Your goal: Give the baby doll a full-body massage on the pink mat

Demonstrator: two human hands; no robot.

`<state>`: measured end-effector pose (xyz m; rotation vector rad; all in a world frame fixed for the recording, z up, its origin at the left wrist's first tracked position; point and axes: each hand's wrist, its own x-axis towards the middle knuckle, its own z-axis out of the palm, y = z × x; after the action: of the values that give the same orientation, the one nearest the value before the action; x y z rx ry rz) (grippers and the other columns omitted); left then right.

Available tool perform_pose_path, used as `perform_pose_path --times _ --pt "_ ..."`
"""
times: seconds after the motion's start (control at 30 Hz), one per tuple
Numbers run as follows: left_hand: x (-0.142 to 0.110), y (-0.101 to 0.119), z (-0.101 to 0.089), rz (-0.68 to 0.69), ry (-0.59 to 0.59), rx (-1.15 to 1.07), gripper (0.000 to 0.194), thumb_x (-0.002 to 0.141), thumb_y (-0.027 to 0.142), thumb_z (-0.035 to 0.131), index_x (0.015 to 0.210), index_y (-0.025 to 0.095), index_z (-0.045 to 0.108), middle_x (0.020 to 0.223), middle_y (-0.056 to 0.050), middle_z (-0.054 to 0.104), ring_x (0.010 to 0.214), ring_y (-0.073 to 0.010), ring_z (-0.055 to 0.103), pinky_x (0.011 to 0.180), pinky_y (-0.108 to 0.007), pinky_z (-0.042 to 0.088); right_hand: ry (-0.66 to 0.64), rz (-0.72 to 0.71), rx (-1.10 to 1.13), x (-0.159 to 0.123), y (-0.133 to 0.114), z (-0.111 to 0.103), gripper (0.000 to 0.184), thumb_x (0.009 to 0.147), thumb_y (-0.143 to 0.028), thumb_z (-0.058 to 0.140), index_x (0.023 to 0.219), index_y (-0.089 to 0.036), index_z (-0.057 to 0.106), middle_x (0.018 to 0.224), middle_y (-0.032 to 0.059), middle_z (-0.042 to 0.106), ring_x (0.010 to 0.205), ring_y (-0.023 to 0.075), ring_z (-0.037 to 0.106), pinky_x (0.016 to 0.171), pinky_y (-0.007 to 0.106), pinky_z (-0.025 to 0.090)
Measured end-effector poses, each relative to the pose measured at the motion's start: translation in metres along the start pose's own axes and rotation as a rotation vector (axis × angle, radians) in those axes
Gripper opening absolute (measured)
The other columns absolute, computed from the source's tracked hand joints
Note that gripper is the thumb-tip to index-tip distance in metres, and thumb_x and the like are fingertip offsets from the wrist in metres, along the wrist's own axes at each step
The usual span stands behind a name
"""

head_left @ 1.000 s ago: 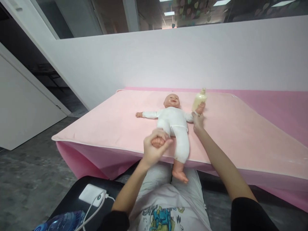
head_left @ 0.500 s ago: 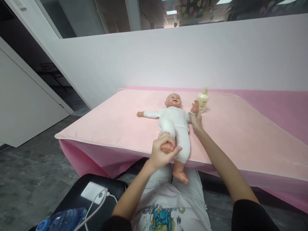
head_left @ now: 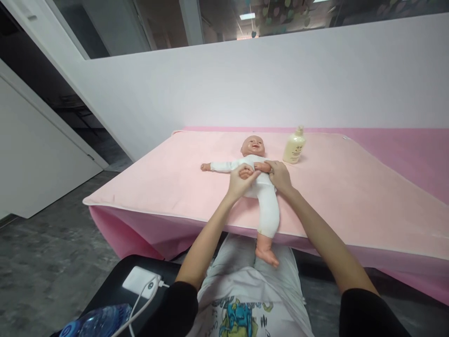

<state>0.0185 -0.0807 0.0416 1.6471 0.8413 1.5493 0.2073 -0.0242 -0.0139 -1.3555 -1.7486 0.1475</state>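
Note:
A baby doll (head_left: 268,206) in a white suit lies on its back on the pink mat, its head toward the wall. My left hand (head_left: 240,180) is wrapped round one of the doll's feet, with the leg bent up over its belly and the toes showing. My right hand (head_left: 279,174) grips the doll's arm near the wrist, bringing its hand across the chest close to the raised foot. The other leg lies straight, its bare foot past the table's edge. The doll's other arm stretches out to the left.
A pale yellow pump bottle (head_left: 294,146) stands right of the doll. The pink mat (head_left: 154,173) covers the table before a white wall (head_left: 224,89). At lower left, a black seat (head_left: 115,276) holds a white power bank (head_left: 142,282) with cables and a blue plastic bottle (head_left: 100,320).
My left hand has pushed the doll's foot up from the table's near edge to its belly. My right hand has moved the doll's arm inward, from beside the bottle onto the chest.

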Motion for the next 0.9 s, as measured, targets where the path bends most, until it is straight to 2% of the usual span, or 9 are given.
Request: perform_pose_path --times 0.07,0.13,0.3,0.4,0.5,0.6,0.7,0.83,0.9 --pt "0.001 -0.015 0.008 -0.033 -0.047 0.073 0.032 0.071 0.040 0.072 0.064 0.017 0.050 0.065 0.002 0.053 0.063 -0.0092 0.052 0.066 -0.023 0.045 -0.001 0.017 -0.013 0.000 -0.003 -0.002 0.048 0.066 -0.011 0.045 0.111 -0.015 0.063 0.105 0.0119 0.065 0.097 0.0254 0.056 0.091 0.042 0.043" --pt "-0.014 -0.012 0.010 -0.005 -0.084 0.098 0.030 0.074 0.040 0.070 0.066 0.017 0.052 0.068 0.001 0.055 0.067 -0.0104 0.054 0.070 -0.025 0.046 0.029 0.118 0.076 0.000 0.000 -0.002 0.042 0.069 -0.018 0.051 0.109 -0.017 0.062 0.102 0.0092 0.066 0.093 0.0241 0.057 0.086 0.040 0.046" --pt "-0.096 0.023 -0.009 0.170 -0.070 0.195 0.029 0.076 0.038 0.070 0.061 0.020 0.052 0.067 -0.001 0.061 0.075 -0.0164 0.061 0.097 -0.040 0.043 0.284 0.528 0.380 0.007 0.019 0.001 0.039 0.065 -0.033 0.063 0.101 -0.019 0.058 0.094 0.0049 0.065 0.084 0.0198 0.059 0.079 0.035 0.049" --pt "-0.139 0.020 -0.022 0.187 -0.169 0.271 0.027 0.074 0.037 0.073 0.059 0.021 0.057 0.064 -0.002 0.064 0.078 -0.0192 0.063 0.092 -0.041 0.046 0.403 0.654 0.521 0.012 0.034 0.003 0.039 0.065 -0.033 0.063 0.100 -0.018 0.056 0.097 0.0054 0.065 0.085 0.0184 0.060 0.077 0.033 0.051" --pt "-0.158 0.009 -0.033 0.146 -0.213 0.310 0.023 0.074 0.037 0.074 0.062 0.021 0.062 0.066 -0.003 0.066 0.084 -0.0208 0.065 0.087 -0.039 0.047 0.419 0.696 0.553 0.014 0.044 0.004 0.041 0.065 -0.034 0.064 0.101 -0.017 0.056 0.100 0.0066 0.064 0.088 0.0186 0.061 0.079 0.032 0.052" --pt "-0.154 0.007 -0.046 0.155 -0.314 0.235 0.023 0.070 0.041 0.077 0.071 0.021 0.066 0.071 -0.004 0.069 0.085 -0.0213 0.064 0.088 -0.038 0.046 0.416 0.691 0.564 0.014 0.048 0.004 0.043 0.065 -0.035 0.065 0.103 -0.016 0.058 0.100 0.0070 0.065 0.087 0.0187 0.062 0.081 0.034 0.053" --pt "-0.133 0.010 -0.057 0.091 -0.386 0.034 0.036 0.079 0.055 0.064 0.080 0.018 0.067 0.081 -0.008 0.069 0.083 -0.0209 0.063 0.081 -0.036 0.047 0.425 0.651 0.567 0.013 0.047 0.005 0.044 0.065 -0.035 0.065 0.105 -0.017 0.059 0.100 0.0064 0.066 0.087 0.0187 0.063 0.083 0.034 0.053" --pt "-0.089 -0.003 -0.060 -0.132 -0.025 0.223 0.029 0.085 0.046 0.057 0.085 0.017 0.061 0.086 -0.006 0.061 0.079 -0.0175 0.057 0.073 -0.031 0.047 0.445 0.677 0.503 0.011 0.051 0.007 0.039 0.066 -0.039 0.065 0.099 -0.017 0.062 0.096 0.0071 0.067 0.088 0.0207 0.063 0.083 0.035 0.053" --pt "-0.065 -0.018 -0.054 -0.196 0.018 0.373 0.034 0.080 0.041 0.063 0.103 0.018 0.059 0.103 -0.009 0.059 0.094 -0.0202 0.057 0.084 -0.035 0.047 0.444 0.707 0.486 0.011 0.055 0.008 0.036 0.067 -0.044 0.065 0.092 -0.017 0.063 0.091 0.0078 0.067 0.088 0.0220 0.063 0.082 0.036 0.053"
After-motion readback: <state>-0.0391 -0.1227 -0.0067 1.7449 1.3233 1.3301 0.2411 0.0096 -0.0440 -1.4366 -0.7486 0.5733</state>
